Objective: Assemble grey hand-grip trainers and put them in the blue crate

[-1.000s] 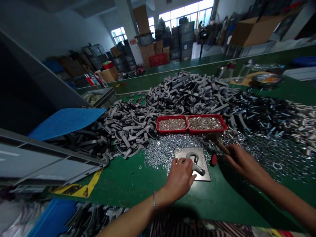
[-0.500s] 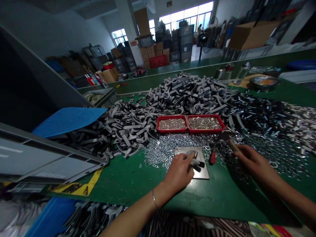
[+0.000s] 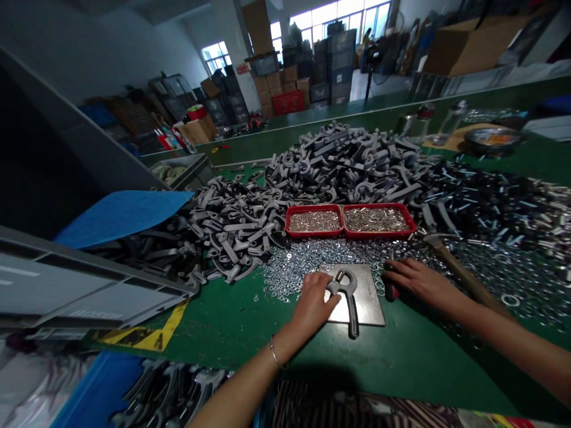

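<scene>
My left hand pinches the curved head of a grey hooked part. The part lies on a small steel plate on the green table, its handle pointing towards me over the plate's front edge. My right hand is just right of the plate, with its fingers curled over a red-handled tool. A hammer with a wooden handle lies loose on the washers behind my right wrist.
Two red trays of small metal pins sit behind the plate, with loose washers in front of them. A big heap of grey hooked parts fills the middle, with dark bolts to the right. A grey crate and a blue sheet stand at the left.
My right hand has let go of the hammer, which now lies on the table, and has moved left onto the red-handled tool. My left hand has turned the grey part on the plate.
</scene>
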`<act>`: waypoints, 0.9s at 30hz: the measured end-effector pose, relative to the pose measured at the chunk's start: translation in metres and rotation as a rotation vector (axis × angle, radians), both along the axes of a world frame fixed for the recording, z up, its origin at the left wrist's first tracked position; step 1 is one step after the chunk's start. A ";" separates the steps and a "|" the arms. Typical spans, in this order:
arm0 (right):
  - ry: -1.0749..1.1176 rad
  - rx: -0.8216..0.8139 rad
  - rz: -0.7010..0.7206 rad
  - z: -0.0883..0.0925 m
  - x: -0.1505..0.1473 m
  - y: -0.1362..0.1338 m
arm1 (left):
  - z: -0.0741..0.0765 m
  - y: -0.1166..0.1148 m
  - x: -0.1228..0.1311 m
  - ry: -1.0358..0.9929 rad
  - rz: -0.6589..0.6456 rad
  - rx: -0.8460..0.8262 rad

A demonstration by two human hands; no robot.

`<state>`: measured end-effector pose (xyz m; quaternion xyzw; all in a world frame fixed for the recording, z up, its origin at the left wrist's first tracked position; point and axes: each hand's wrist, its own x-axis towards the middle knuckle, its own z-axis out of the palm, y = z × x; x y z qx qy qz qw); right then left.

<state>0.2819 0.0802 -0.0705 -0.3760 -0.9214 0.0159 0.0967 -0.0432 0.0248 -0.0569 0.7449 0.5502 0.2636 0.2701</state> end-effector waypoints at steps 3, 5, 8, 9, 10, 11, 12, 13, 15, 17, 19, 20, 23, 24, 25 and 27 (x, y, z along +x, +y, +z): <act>0.231 -0.080 -0.135 0.021 -0.003 -0.001 | 0.002 -0.003 0.001 0.003 0.039 -0.022; 0.510 -0.182 -0.340 0.040 -0.024 -0.010 | 0.000 -0.006 0.000 -0.001 0.064 -0.030; 0.998 -0.533 -0.517 0.055 -0.077 -0.025 | -0.003 -0.007 -0.001 -0.007 0.082 -0.036; 1.103 -0.656 -0.519 0.054 -0.095 -0.028 | -0.004 -0.007 -0.001 -0.004 0.084 -0.042; 1.181 -0.751 -0.506 0.051 -0.112 -0.030 | -0.005 -0.006 -0.002 0.000 0.085 -0.050; 1.224 -0.812 -0.500 0.045 -0.125 -0.031 | -0.005 -0.005 -0.002 0.004 0.082 -0.058; 1.242 -0.842 -0.501 0.038 -0.135 -0.031 | -0.006 -0.004 -0.003 0.005 0.079 -0.065; 1.247 -0.851 -0.503 0.031 -0.141 -0.031 | -0.007 -0.003 -0.003 0.002 0.075 -0.068; 1.238 -0.848 -0.508 0.019 -0.147 -0.029 | -0.008 -0.002 -0.005 -0.011 0.071 -0.069; 1.233 -0.844 -0.504 0.012 -0.147 -0.029 | -0.010 -0.002 -0.006 -0.019 0.071 -0.073; 1.243 -0.832 -0.505 0.010 -0.146 -0.030 | -0.011 -0.002 -0.006 -0.020 0.070 -0.081; 1.250 -0.819 -0.510 0.009 -0.146 -0.030 | -0.011 -0.002 -0.006 -0.019 0.070 -0.085; 1.255 -0.783 -0.524 0.006 -0.146 -0.031 | -0.009 -0.002 -0.006 -0.025 0.069 -0.090; 1.248 -0.775 -0.526 0.005 -0.147 -0.030 | -0.008 -0.002 -0.005 -0.028 0.072 -0.090; 1.240 -0.767 -0.528 0.004 -0.147 -0.030 | -0.007 -0.002 -0.005 -0.031 0.074 -0.089; 1.217 -0.758 -0.528 0.004 -0.147 -0.030 | -0.006 -0.002 -0.005 -0.032 0.080 -0.089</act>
